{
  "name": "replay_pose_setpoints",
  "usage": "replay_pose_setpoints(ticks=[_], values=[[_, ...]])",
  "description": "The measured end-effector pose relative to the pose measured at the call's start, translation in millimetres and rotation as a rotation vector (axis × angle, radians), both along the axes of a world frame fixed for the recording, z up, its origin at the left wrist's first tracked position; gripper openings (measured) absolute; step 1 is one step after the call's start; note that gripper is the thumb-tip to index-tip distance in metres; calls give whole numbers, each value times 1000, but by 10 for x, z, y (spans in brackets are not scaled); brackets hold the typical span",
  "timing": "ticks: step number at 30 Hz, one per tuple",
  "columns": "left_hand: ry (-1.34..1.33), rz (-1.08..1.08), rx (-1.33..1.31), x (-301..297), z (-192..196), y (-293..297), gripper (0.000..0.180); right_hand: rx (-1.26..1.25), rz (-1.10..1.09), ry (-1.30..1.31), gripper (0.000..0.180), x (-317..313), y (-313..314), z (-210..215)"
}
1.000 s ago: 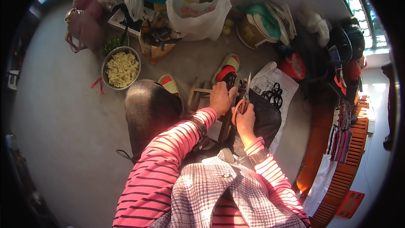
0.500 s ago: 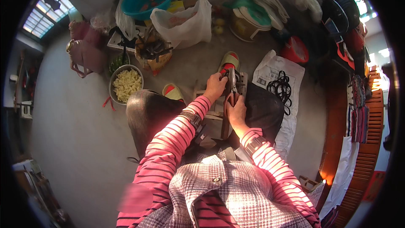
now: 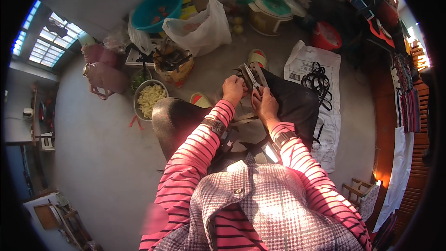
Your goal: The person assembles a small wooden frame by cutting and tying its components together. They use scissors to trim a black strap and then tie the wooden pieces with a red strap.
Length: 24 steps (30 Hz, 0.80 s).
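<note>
My right hand (image 3: pixel 265 104) is closed round the handles of a pair of scissors (image 3: pixel 253 80), whose metal blades point away from me and a little to the left. Just left of the blades, my left hand (image 3: pixel 234 88) is closed with the fingers curled in. What it pinches, if anything, is too small and dark to name. Both hands are over a wooden frame (image 3: pixel 246 120) between my knees, mostly hidden by my hands and legs. To the right, a tangle of black loops (image 3: pixel 318 83) lies on a white printed sack (image 3: pixel 297 60).
A bowl of pale yellow pieces (image 3: pixel 152 97) stands left of my knee. Farther off are a paper bag (image 3: pixel 174 67), a white plastic bag (image 3: pixel 204 30), a teal basin (image 3: pixel 158 11), a lidded bucket (image 3: pixel 269 18) and a red bucket (image 3: pixel 326 35). Wooden slatted furniture (image 3: pixel 413 167) lines the right.
The whole view has shifted a little. My left hand has drawn back toward me beside the scissors, and the scissors now tilt leftward instead of pointing straight ahead.
</note>
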State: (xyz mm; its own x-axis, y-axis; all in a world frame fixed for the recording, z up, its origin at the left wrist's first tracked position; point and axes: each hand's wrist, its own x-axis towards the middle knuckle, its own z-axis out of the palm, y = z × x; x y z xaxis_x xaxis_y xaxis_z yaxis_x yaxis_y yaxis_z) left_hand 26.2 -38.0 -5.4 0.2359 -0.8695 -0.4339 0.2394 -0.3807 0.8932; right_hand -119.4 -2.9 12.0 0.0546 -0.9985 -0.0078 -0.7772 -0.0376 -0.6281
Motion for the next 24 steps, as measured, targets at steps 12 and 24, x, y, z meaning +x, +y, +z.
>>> replay_pose_setpoints(ticks=[12,24], values=[[73,-41,0,245,70,216,17,-57,82,50,41,115,58,1],[-181,-114,96,346,77,104,11,-134,124,49,41,195,86,22]])
